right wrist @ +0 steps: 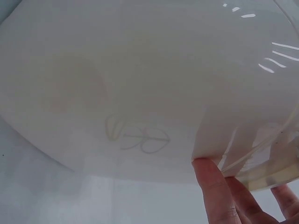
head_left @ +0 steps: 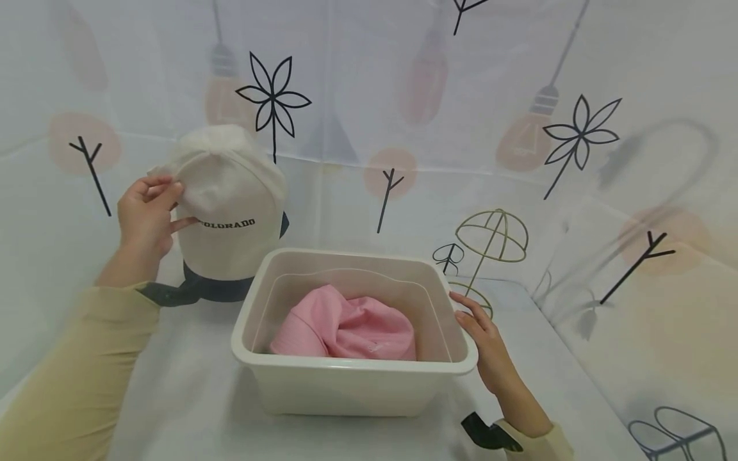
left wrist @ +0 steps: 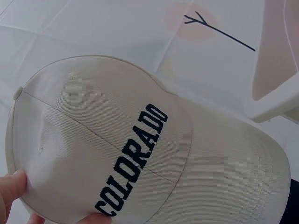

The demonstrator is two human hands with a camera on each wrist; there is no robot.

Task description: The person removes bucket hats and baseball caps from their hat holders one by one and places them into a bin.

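- Place type: draped corner; home, studio or other room cannot be determined.
- Backdrop: creased, pale printed sheet [head_left: 352,77], spanning 10 to 2 o'clock.
- Print: hanging light bulb [head_left: 523,142] at 2 o'clock; line-drawn flower [head_left: 273,97] at 11 o'clock.
- Side wall [head_left: 651,192]: similar print, 3 o'clock.
- Bench [head_left: 369,440]: plain white surface, 6 o'clock.

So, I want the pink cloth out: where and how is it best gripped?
On the pink cloth, likely the peak left of its middle, pinched from above: it stands up as a fold, and the tub walls the cloth in all round.
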